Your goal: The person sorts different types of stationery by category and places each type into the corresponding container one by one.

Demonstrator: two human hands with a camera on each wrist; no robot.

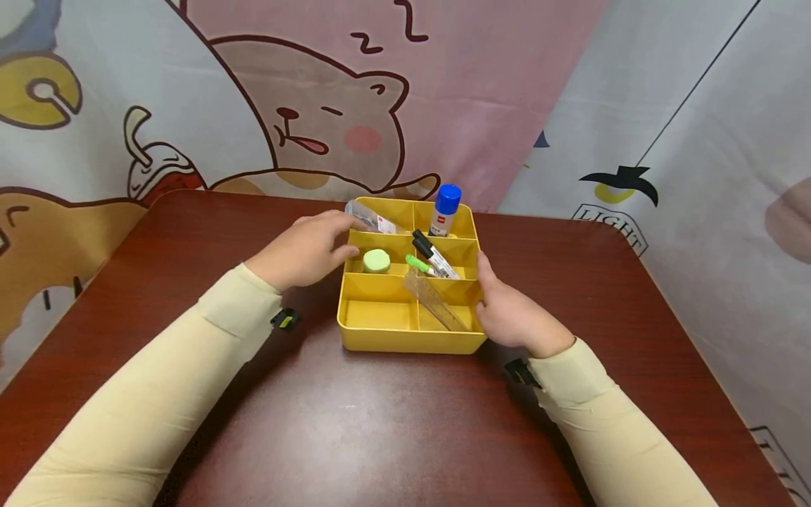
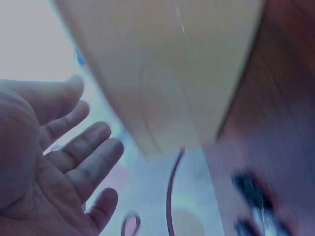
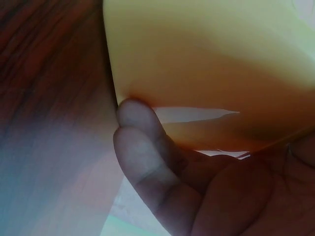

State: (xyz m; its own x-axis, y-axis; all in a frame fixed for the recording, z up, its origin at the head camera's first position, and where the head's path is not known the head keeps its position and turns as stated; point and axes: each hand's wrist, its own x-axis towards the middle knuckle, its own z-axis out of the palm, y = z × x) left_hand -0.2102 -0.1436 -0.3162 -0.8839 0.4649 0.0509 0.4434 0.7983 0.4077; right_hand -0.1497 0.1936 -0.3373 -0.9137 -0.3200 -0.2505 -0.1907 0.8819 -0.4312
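Observation:
A yellow compartment box [image 1: 379, 341] stands on the table. My left hand [image 1: 305, 248] is at its back left corner with the fingers extended, fingertips close over the rim; in the left wrist view the palm lies beside the box's side wall [image 2: 162, 73]. My right hand [image 1: 516, 313] rests against the right wall, and in the right wrist view the fingertips [image 3: 139, 117] touch its lower part. In the box lie a blue-capped glue stick [image 1: 443, 211], a black-capped marker [image 1: 437, 255], a green-capped pen [image 1: 420, 265], a clear ruler [image 1: 436, 301] and a pale green scalloped piece [image 1: 376, 261].
A clear plastic item with a white label [image 1: 384, 224] lies in the back left compartment. The dark red-brown table [image 1: 317, 436] reaches back to a cartoon-printed cloth [image 1: 481, 91]. At the far right edge, part of another person's skin [image 1: 792, 222] shows.

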